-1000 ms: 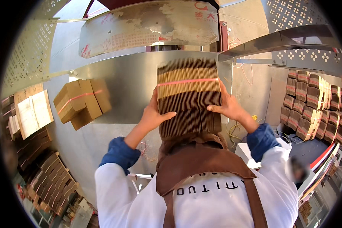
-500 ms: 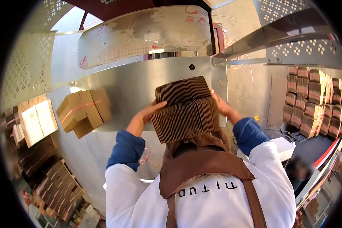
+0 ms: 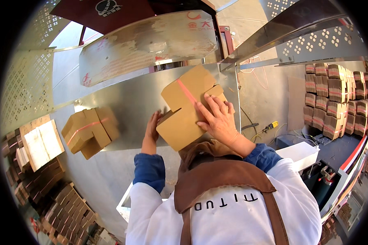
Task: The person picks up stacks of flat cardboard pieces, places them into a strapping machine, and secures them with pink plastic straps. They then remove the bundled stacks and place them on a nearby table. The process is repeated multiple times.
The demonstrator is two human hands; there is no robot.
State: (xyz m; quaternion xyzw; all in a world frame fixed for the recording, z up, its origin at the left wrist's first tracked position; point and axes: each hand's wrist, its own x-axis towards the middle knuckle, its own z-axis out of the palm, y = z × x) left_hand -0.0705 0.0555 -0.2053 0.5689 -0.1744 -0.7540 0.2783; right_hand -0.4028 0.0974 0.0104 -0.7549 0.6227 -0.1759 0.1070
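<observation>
A bundle of brown die-cut cardboard sheets (image 3: 184, 118) stands before me at the near edge of the metal table, its broad flat face upward. A pink strap (image 3: 186, 92) crosses that face and runs under my fingers. My right hand (image 3: 218, 116) lies over the bundle's right part, fingers bent across the face and edge. At the left edge, my left hand (image 3: 152, 126) holds the side; some of its fingertips are hidden by the bundle. A second strapped cardboard bundle (image 3: 88, 128) sits at the table's left end.
The metal table (image 3: 122, 106) runs below a worn, white-covered machine panel (image 3: 147, 45). To the right rise a metal rail (image 3: 282, 32) and stacked cardboard bundles (image 3: 335, 98). More stacks (image 3: 69, 208) stand at lower left. A yellow connector (image 3: 270, 125) with cables lies on the floor.
The bundle has been turned from showing its ridged sheet edges to showing a flat face with the strap. My right hand has moved from its side onto the face; my left hand stays at the left.
</observation>
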